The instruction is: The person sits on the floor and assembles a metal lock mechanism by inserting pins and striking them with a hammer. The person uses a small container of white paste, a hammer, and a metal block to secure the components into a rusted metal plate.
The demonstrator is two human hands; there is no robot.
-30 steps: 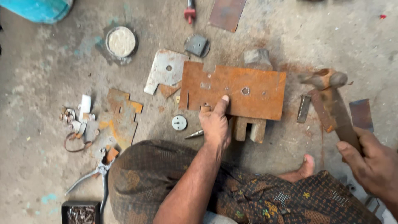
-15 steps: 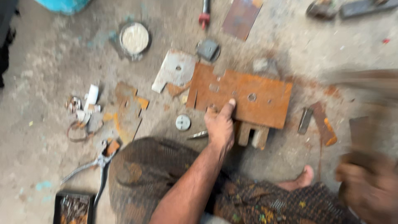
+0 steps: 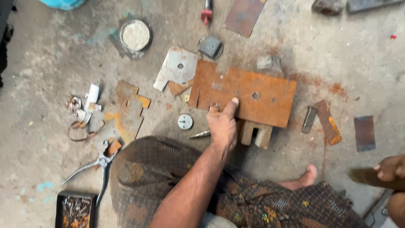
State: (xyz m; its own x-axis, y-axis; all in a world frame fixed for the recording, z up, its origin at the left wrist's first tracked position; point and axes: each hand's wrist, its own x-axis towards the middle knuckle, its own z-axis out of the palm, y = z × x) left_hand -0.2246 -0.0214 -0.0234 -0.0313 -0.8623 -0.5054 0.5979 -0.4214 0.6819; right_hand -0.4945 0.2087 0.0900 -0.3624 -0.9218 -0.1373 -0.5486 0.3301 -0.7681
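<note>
Head view: rusty, holed steel plate [image 3: 249,95]

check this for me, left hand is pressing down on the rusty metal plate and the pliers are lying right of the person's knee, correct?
Not quite. The left hand does press on the rusty metal plate, but the pliers lie to the left of the person's knee, near the small black box of nails. The head view shows this.
</note>
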